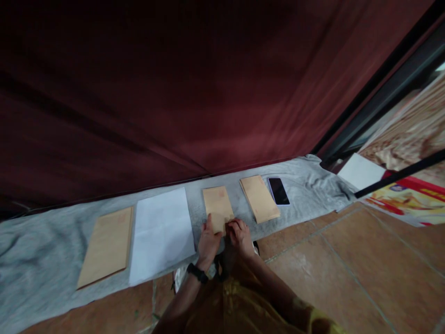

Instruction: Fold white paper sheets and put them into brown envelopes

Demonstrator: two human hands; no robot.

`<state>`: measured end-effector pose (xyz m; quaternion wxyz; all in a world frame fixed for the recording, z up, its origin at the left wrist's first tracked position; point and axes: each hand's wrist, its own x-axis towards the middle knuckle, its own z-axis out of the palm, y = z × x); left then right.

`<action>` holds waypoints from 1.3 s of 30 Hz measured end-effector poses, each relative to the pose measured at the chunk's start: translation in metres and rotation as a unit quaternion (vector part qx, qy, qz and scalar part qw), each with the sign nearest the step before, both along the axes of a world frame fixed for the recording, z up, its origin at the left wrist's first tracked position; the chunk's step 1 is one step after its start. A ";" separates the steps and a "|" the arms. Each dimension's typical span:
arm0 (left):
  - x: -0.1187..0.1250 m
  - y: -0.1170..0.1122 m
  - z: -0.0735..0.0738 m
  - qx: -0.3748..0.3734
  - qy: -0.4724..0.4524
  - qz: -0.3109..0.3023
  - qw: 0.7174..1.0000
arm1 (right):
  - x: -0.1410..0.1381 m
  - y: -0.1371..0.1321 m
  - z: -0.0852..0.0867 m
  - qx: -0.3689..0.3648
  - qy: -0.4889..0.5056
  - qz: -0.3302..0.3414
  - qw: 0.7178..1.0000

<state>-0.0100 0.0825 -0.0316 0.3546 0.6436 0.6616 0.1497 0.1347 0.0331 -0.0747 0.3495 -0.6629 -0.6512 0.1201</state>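
A small brown paper envelope (218, 204) lies on the grey cloth in front of me. My left hand (208, 242) is at its lower left, index finger stretched along the paper and thumb by the bottom edge, gripping it there. At the lower right corner, my right hand (240, 235) has its fingers curled and pinched on the same envelope. The fold or edge under those fingers is mostly hidden. To the right rests a pile of similar envelopes (260, 198). White paper sheets (162, 234) lie left of my hands, with a stack of larger brown envelopes (106, 246) beyond them.
A phone (278, 191) lies beside the right-hand envelopes. The grey cloth (308, 190) covers a long narrow surface along a dark red curtain (208, 102). Right of it are a dark metal frame (378, 83) and a colourful printed box (410, 199) over floor tiles (333, 273).
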 end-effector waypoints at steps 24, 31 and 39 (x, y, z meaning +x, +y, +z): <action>-0.009 0.002 -0.013 0.027 -0.118 0.033 0.992 | 0.008 0.001 -0.002 0.037 0.089 0.003 0.995; -0.009 -0.001 -0.013 0.043 -0.117 0.046 0.991 | 0.012 0.001 0.000 0.045 0.106 0.017 0.993; -0.011 0.002 -0.005 -0.031 -0.262 0.111 0.958 | 0.002 -0.013 0.014 0.003 -0.030 0.034 0.999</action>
